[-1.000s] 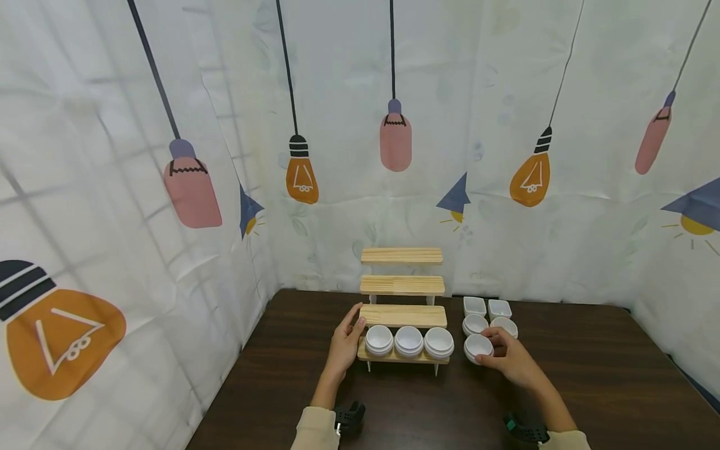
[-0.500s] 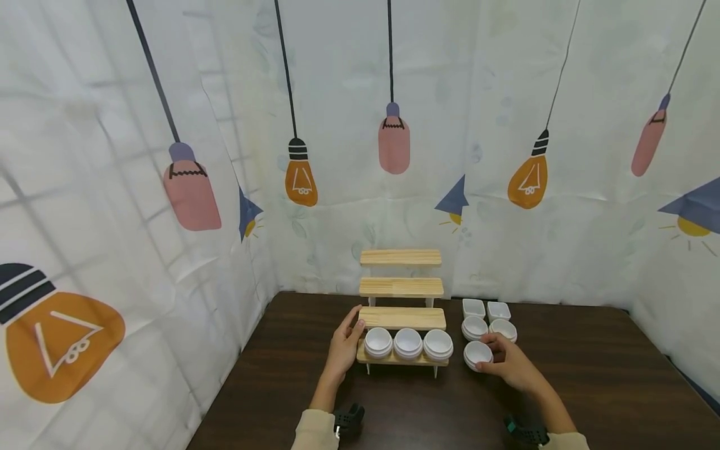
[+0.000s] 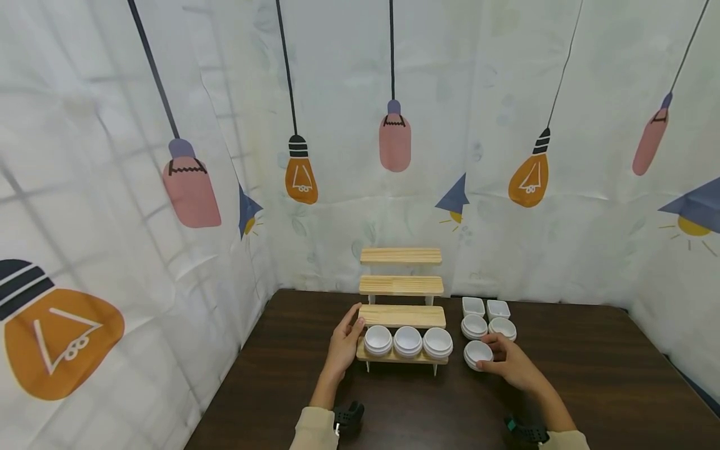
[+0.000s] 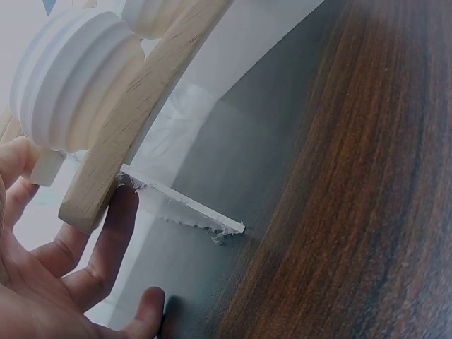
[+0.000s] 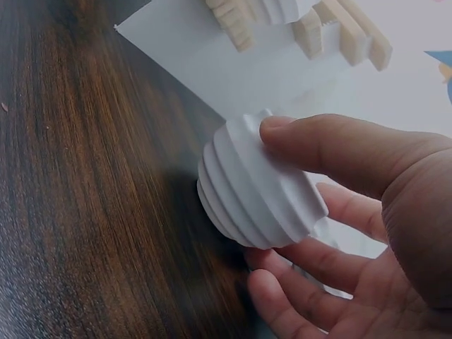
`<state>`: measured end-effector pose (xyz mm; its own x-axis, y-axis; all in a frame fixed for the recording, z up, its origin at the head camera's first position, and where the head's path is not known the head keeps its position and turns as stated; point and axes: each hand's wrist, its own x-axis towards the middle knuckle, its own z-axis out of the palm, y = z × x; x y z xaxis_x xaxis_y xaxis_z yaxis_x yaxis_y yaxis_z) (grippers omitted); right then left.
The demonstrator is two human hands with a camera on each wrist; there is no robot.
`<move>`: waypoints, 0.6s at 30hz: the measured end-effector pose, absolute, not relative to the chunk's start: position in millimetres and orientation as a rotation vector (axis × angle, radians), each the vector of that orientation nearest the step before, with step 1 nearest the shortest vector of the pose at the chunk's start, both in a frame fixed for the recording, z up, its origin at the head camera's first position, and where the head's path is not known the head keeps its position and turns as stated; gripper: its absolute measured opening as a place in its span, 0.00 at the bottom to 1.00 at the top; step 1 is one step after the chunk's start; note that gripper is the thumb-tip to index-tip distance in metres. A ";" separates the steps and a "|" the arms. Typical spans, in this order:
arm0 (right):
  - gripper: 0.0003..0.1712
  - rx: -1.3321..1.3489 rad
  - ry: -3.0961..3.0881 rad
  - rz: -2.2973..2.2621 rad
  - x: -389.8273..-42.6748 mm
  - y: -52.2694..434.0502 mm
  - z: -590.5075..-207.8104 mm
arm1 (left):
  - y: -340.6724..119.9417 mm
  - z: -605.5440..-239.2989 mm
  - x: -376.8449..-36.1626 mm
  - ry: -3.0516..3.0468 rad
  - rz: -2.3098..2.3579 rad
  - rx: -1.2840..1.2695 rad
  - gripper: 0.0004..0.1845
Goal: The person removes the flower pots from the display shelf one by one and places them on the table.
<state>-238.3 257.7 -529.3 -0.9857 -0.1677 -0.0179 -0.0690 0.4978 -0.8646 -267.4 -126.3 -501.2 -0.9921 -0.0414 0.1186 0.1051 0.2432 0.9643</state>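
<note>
My left hand [image 3: 340, 344] grips the left end of a tiered wooden stand [image 3: 402, 316]. Its fingers [image 4: 116, 226] reach under the lowest plank. Three round white ribbed pots [image 3: 407, 340] stand in a row on that lowest tier; the three tiers above carry nothing. Right of the stand, my right hand [image 3: 509, 359] holds another round white ribbed pot [image 5: 254, 187] by its side. The thumb [image 5: 304, 138] presses one side of it, with fingers around the other. In the right wrist view this pot is tilted and close over the dark tabletop.
Behind the held pot stand two more round white pots [image 3: 474, 326] and two square white dishes [image 3: 474, 305], grouped closely. White curtains [image 3: 349, 219] printed with lamps enclose the back and sides of the dark wooden table [image 3: 590, 369].
My right hand has drawn the held pot slightly toward me, away from the round pots behind it. The left hand and the stand have stayed in place.
</note>
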 end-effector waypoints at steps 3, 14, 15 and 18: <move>0.34 -0.210 2.630 -1.514 -238.5 258.5 -530.8 | -128.9 -517.7 -277.0 -2.381 -1.846 -0.061 0.25; 0.34 -0.205 2.639 -1.506 -238.8 259.5 -531.1 | -125.7 -490.4 -260.6 -2.361 -1.873 -0.077 0.24; 0.34 -0.206 2.638 -1.507 -238.7 259.6 -531.1 | -125.8 -488.0 -258.6 -2.357 -1.876 -0.087 0.24; 0.34 -0.196 2.632 -1.511 -239.0 259.9 -531.5 | -125.9 -484.9 -255.4 -2.357 -1.883 -0.097 0.24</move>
